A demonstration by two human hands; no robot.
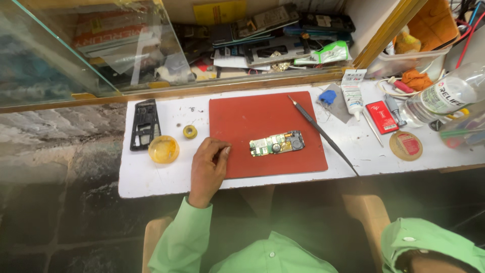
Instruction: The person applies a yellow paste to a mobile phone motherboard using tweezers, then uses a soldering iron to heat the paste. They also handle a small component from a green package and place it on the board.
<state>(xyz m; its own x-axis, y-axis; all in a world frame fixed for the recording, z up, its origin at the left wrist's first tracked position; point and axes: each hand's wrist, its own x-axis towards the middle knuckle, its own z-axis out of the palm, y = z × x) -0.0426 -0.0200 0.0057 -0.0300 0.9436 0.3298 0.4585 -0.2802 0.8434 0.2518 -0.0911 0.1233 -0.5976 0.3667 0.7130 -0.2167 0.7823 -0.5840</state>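
1. Only the left hand (pixel 208 169) showed fully; it lay palm down on the near left corner of the red work mat (pixel 237 121), fingers loosely curled, clamped on nothing.
2. The right hand was out of view; just a green sleeve (pixel 429 242) showed at the lower right.
3. A phone circuit board (pixel 276 143) lay flat on the mat, near the left fingertips but apart from them.
4. A slim tweezer-like tool (pixel 321 132) lay slanted across the mat's right edge.
5. Left of the mat sat a yellow round tin (pixel 163 149), a small solder reel (pixel 190 131) and a black phone frame (pixel 145 124).
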